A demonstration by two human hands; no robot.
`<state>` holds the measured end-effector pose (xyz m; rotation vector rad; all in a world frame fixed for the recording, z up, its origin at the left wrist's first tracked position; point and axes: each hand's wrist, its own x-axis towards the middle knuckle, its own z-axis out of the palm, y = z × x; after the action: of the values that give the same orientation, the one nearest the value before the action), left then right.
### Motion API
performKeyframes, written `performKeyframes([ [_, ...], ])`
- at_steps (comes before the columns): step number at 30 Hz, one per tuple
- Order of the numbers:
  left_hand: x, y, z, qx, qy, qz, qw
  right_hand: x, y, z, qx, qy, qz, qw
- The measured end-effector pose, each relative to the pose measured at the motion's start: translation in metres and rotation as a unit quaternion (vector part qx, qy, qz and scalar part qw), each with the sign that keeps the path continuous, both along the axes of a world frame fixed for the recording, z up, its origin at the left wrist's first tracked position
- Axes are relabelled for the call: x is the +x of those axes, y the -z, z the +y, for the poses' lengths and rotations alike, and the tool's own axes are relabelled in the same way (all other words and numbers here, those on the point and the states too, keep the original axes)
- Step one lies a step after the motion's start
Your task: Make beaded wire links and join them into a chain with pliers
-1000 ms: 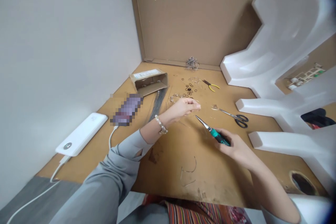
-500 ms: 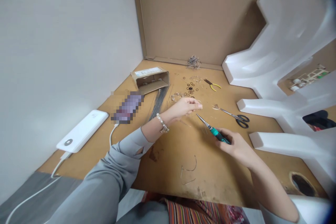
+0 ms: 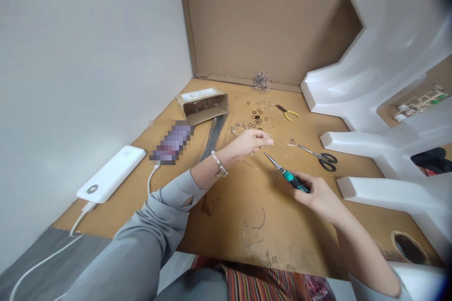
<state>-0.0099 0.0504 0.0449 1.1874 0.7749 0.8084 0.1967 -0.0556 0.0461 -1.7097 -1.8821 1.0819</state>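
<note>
**Wire piece pinched, pliers poised just short of it**

Fingertips (image 3: 265,137) of the left hand (image 3: 249,143) are pressed together on a small wire piece (image 3: 267,140), too fine for its shape to be told. Far left of them, a white power bank (image 3: 111,174) with its cable is noted; nearer, a blurred flat object (image 3: 172,142), a bundle of dark wires (image 3: 212,134) and an open cardboard box (image 3: 203,106).

Beyond the fingers, loose dark rings (image 3: 256,118) lie scattered, with a tangle of wire (image 3: 261,81) at the back wall. Just right of and below the pinch, the tip of the teal-handled pliers (image 3: 286,175) is held close; contact cannot be made out. The right hand (image 3: 316,195) is wrapped around the handle.

Further right, yellow-handled pliers (image 3: 288,113) and scissors (image 3: 316,155) lie unused. Nearer the body, bent wire offcuts (image 3: 256,228) are seen, which suggests some cutting done. No finished piece can be identified; the joining work is judged early or midway, many rings being left loose.
</note>
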Motion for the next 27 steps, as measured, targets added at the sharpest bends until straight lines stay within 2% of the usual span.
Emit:
performKeyframes([
  [6,0.0,0.002,-0.001,0.0,0.006,-0.016,1.0,0.0,0.004,-0.001,-0.003,0.013,-0.014,1.0],
  [10,-0.002,0.0,0.0,-0.005,0.025,-0.04,0.999,0.003,0.007,-0.002,0.008,0.003,0.016,1.0],
  [17,-0.006,-0.004,0.002,-0.101,0.138,-0.155,0.973,0.009,0.012,-0.004,0.019,-0.028,0.065,0.997],
  [27,-0.006,0.0,0.005,-0.188,0.16,-0.2,0.948,0.002,0.01,-0.002,0.015,-0.014,0.066,0.998],
])
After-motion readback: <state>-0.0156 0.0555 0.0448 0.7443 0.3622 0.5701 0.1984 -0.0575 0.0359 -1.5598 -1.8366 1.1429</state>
